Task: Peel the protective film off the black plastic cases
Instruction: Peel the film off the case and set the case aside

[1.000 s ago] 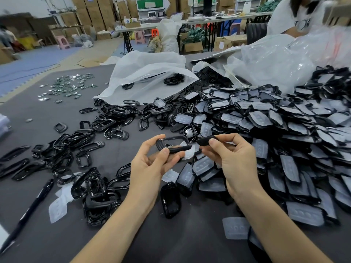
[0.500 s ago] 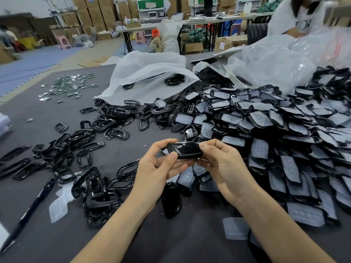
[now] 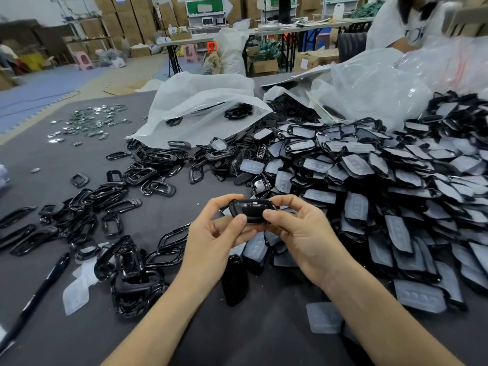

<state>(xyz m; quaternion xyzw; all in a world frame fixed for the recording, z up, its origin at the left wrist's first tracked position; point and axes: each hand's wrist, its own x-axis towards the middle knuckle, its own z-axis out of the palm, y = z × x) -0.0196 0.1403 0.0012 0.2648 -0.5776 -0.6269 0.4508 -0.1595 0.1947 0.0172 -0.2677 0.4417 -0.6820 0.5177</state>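
Held: a glossy black plastic case (image 3: 250,209), above the dark grey table (image 3: 184,326).
Left hand (image 3: 214,244): pinches the case's left end.
Right hand (image 3: 306,233): pinches its right end.
Film on it: none visible.
Done: bare black frames (image 3: 111,207) and loose pale film sheets (image 3: 76,294) lie at left.
Left: a large heap of film-covered cases (image 3: 383,186) at right, which I judge to be most of the job.

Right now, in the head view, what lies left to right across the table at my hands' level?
Pen → loose film scrap → pile of black frames → left hand → black case → right hand → heap of film-covered cases.
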